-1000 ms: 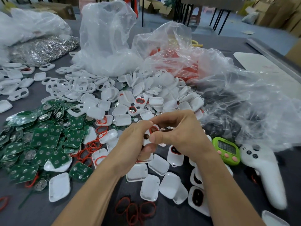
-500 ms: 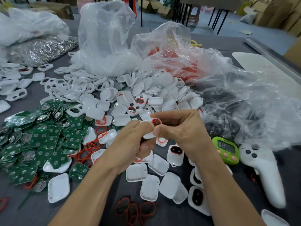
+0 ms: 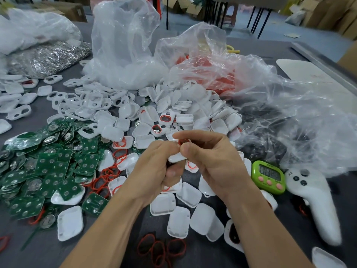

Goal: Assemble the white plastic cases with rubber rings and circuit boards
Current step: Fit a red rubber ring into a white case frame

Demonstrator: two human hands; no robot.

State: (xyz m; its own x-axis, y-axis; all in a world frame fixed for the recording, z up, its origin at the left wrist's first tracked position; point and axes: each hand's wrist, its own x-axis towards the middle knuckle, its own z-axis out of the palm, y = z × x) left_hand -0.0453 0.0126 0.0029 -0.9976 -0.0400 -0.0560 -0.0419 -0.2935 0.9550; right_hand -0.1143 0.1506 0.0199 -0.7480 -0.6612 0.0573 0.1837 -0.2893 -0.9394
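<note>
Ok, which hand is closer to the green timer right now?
Right. The right hand sits just left of the green timer, pinching the white case; the left hand grips that case from farther left, beyond the right hand.

I stand by a wide work table (image 3: 44, 252) with a dark grey top that runs far back. Past its far edge the floor (image 3: 318, 41) is a dull blue-grey. Brown cardboard boxes (image 3: 332, 14) are piled at the far right, and a low box (image 3: 71, 8) sits at the far left. Thin black table legs (image 3: 258, 20) stand at the back, with a pale stool (image 3: 230, 11) near them. The light is soft and even.
</note>
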